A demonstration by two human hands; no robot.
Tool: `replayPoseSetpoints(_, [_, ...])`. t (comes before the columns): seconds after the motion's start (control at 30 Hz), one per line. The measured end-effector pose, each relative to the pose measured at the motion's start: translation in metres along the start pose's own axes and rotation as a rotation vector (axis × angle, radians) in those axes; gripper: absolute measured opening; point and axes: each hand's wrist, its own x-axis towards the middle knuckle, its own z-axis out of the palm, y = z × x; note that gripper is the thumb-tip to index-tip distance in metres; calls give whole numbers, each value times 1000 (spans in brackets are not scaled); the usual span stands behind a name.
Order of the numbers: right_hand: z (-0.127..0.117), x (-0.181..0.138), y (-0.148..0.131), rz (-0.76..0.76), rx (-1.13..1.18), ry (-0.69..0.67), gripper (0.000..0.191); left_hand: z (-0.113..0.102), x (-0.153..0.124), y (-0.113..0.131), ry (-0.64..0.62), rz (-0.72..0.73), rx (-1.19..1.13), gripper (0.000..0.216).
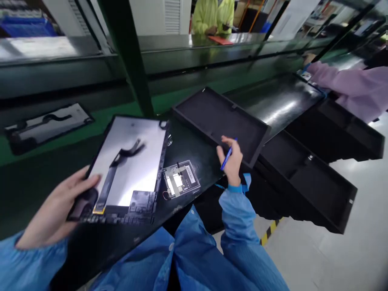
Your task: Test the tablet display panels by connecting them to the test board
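My left hand [65, 200] is closed on the lower left edge of a tablet screen assembly [138, 159], held tilted above the bench. Its silvery back faces me, with a dark ribbon cable [106, 184] running up it and a black frame around it. A slim blue pen [226, 158] lies across the fingers of my right hand [233, 161], which is over the near edge of a black tray [221, 117]. Between my hands, a small flat electronic part [181, 180] with a white-lined border and thin wires rests on the bench.
Another screen assembly [50, 123] lies at the far left. More black trays [306, 178] stand to the right. A green post [127, 56] rises behind the bench. A co-worker's pink sleeve [354, 87] reaches in at right; a person in yellow [212, 18] is across.
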Motion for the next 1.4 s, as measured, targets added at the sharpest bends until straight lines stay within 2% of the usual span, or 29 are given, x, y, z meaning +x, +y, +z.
replayPoseSetpoints(0.1, [12, -49, -40, -222, 89, -439, 43, -21, 0, -44, 36, -88, -101, 78])
replayPoseSetpoints(0.17, [23, -75, -56, -305, 42, -624, 59, -24, 4, -66, -11, -81, -152, 71])
replayPoseSetpoints(0.2, [28, -84, -61, -313, 5, -661, 64, -25, 6, -74, -34, -72, -168, 67])
replayPoseSetpoints(0.37, [38, -83, -64, -243, -35, -626, 62, -24, 15, -98, -106, -32, -184, 48])
replayPoseSetpoints(0.43, [34, -78, -71, -188, 33, -542, 49, -25, 19, -106, -139, -3, -137, 49])
replayPoseSetpoints(0.5, [31, -77, -86, -68, 151, -435, 36, -29, 24, -113, -148, 178, -45, 60])
replayPoseSetpoints(0.57, [31, -81, -107, 72, 312, -373, 33, -34, 32, -119, -110, 504, 147, 72])
replayPoseSetpoints(0.63, [38, -87, -131, 168, 455, -434, 31, -40, 42, -122, -52, 796, 413, 74])
replayPoseSetpoints(0.67, [45, -91, -143, 195, 499, -502, 27, -42, 48, -121, -36, 888, 536, 70])
replayPoseSetpoints(0.73, [63, -100, -164, 231, 545, -656, 19, -45, 59, -120, -34, 975, 704, 63])
replayPoseSetpoints(0.83, [92, -114, -182, 248, 572, -766, 33, -47, 71, -120, -68, 990, 797, 60])
replayPoseSetpoints(0.97, [113, -126, -183, 152, 484, -759, 42, -47, 74, -123, -78, 987, 835, 57])
replayPoseSetpoints(1.13, [113, -127, -181, -5, 346, -841, 39, -47, 73, -124, -80, 979, 848, 54])
replayPoseSetpoints(1.4, [114, -128, -184, -85, 220, -857, 36, -47, 74, -124, -75, 987, 849, 54])
